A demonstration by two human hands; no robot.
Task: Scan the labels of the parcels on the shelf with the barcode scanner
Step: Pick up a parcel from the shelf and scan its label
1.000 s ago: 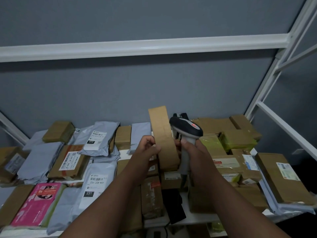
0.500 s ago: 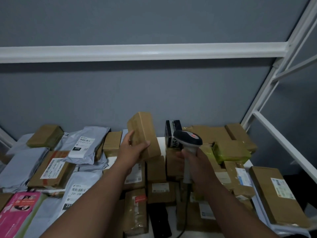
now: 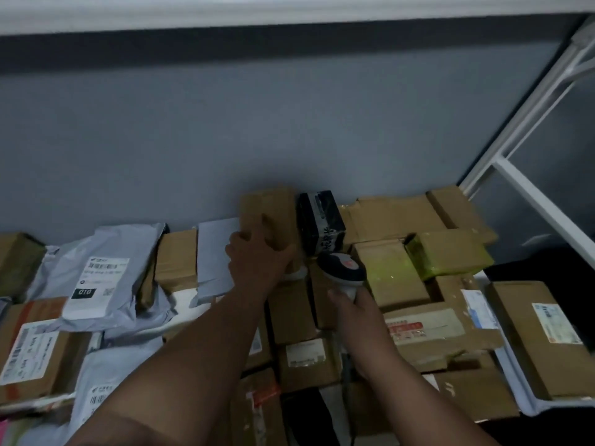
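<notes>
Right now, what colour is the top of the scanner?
Dark grey or black, with a red patch, on the scanner; head view.
</notes>
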